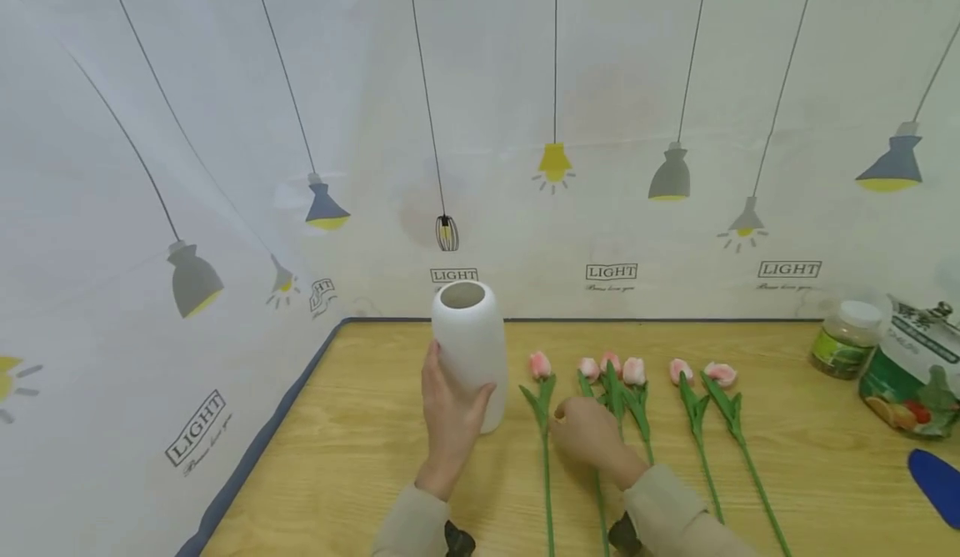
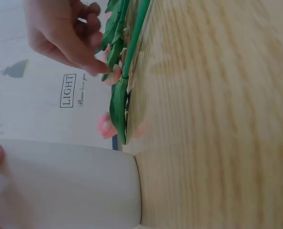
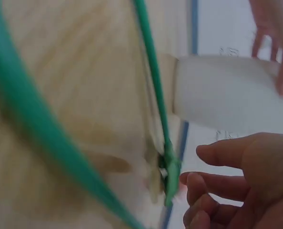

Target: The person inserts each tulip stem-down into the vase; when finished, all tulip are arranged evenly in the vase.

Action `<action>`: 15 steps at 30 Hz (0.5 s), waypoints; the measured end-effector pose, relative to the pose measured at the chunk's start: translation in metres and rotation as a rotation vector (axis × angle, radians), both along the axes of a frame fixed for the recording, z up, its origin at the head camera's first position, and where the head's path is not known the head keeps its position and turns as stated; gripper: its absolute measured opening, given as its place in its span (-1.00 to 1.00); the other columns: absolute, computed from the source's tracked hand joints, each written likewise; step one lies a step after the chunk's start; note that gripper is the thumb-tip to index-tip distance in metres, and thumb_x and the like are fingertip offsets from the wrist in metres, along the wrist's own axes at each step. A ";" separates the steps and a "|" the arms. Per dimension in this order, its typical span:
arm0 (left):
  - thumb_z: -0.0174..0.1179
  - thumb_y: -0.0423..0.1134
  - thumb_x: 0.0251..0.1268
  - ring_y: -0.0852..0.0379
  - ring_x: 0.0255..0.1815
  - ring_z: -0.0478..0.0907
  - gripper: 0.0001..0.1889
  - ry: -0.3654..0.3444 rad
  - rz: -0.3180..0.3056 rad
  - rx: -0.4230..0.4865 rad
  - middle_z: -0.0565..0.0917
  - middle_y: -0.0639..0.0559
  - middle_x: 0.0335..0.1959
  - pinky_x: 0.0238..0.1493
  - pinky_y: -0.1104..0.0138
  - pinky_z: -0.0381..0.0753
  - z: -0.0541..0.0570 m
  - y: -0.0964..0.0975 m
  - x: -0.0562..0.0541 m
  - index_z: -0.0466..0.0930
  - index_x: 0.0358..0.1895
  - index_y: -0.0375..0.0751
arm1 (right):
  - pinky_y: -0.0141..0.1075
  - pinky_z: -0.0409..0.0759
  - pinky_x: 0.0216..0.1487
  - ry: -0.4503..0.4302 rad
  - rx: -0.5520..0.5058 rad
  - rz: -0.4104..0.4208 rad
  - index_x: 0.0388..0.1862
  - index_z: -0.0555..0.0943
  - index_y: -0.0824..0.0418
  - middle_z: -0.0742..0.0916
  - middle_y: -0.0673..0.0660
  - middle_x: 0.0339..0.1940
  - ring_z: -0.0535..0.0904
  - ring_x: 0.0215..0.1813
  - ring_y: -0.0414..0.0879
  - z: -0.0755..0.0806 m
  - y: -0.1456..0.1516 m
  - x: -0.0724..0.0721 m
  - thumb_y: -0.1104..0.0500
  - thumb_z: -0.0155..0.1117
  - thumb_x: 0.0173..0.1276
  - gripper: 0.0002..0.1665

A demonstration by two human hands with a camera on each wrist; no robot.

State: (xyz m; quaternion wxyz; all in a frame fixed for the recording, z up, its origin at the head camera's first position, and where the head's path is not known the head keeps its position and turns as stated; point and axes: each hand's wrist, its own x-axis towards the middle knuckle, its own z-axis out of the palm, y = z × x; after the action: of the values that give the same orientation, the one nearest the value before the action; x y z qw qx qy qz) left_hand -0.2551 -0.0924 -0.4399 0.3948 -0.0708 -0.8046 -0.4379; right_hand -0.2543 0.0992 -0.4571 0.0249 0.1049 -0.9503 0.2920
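Observation:
A white vase (image 1: 474, 344) stands on the wooden table, its round mouth facing up. My left hand (image 1: 450, 413) grips its near side, thumb on the right and fingers on the left. My right hand (image 1: 596, 434) hovers over the stems, between the leftmost pink tulip (image 1: 540, 365) and a middle group of tulips (image 1: 633, 371). In the right wrist view, the thumb and index finger of this right hand (image 3: 241, 186) are apart with nothing between them; the other fingers curl loosely. A green stem (image 3: 153, 71) passes near these fingers without being held.
Two more tulips (image 1: 693, 407) lie to the right. Beyond them are a lidded jar (image 1: 843, 340), a green and white bag (image 1: 911, 373) and a blue object (image 1: 933, 486) at the right edge. A wall covering (image 1: 510, 82) with printed lamps borders the table's back and left.

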 end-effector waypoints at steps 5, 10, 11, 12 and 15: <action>0.46 -0.29 -0.36 -0.19 0.18 0.29 0.05 0.005 0.017 0.003 0.28 -0.21 0.21 0.09 -0.10 0.37 0.002 0.006 -0.001 -0.01 0.33 -0.15 | -0.52 -0.05 -0.83 -0.007 0.027 -0.042 -0.97 0.14 0.03 0.17 -0.15 -0.96 0.01 -0.84 -0.31 -0.011 -0.016 0.004 0.26 0.14 -0.07 -0.53; 0.46 -0.30 -0.38 -0.19 0.17 0.30 0.05 0.015 0.047 0.009 0.31 -0.23 0.18 0.10 -0.10 0.36 0.001 0.006 0.000 0.01 0.32 -0.17 | -0.48 0.05 -0.82 0.004 0.063 -0.118 -0.92 0.17 0.04 0.24 -0.10 -0.92 0.12 -0.80 -0.25 -0.016 -0.025 0.002 0.28 0.18 -0.12 -0.57; 0.46 -0.30 -0.38 -0.20 0.17 0.30 0.05 0.017 0.050 0.007 0.31 -0.23 0.18 0.10 -0.10 0.36 0.001 0.006 0.000 0.01 0.32 -0.17 | -0.46 0.09 -0.80 -0.003 0.071 -0.131 -0.90 0.19 0.06 0.28 -0.08 -0.89 0.16 -0.78 -0.23 -0.016 -0.027 0.001 0.28 0.18 -0.11 -0.59; 0.46 -0.30 -0.38 -0.20 0.17 0.30 0.05 0.018 0.052 0.005 0.31 -0.23 0.18 0.09 -0.10 0.36 0.000 0.006 0.000 0.01 0.32 -0.17 | -0.44 0.14 -0.78 -0.010 0.075 -0.142 -0.88 0.22 0.07 0.32 -0.06 -0.86 0.21 -0.76 -0.21 -0.016 -0.028 0.001 0.28 0.18 -0.11 -0.62; 0.46 -0.31 -0.38 -0.20 0.17 0.30 0.05 0.025 0.046 0.001 0.30 -0.23 0.18 0.09 -0.10 0.37 0.000 0.006 -0.001 0.01 0.33 -0.18 | -0.40 0.20 -0.75 -0.041 0.060 -0.153 -0.83 0.27 0.10 0.40 -0.01 -0.81 0.28 -0.72 -0.17 -0.015 -0.028 -0.002 0.29 0.17 -0.09 -0.69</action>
State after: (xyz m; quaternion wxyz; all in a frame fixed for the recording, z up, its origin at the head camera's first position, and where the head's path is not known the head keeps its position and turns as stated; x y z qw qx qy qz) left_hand -0.2560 -0.0864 -0.4399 0.4147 -0.0574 -0.8008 -0.4282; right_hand -0.2562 0.0708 -0.4722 0.0245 0.0267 -0.9642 0.2629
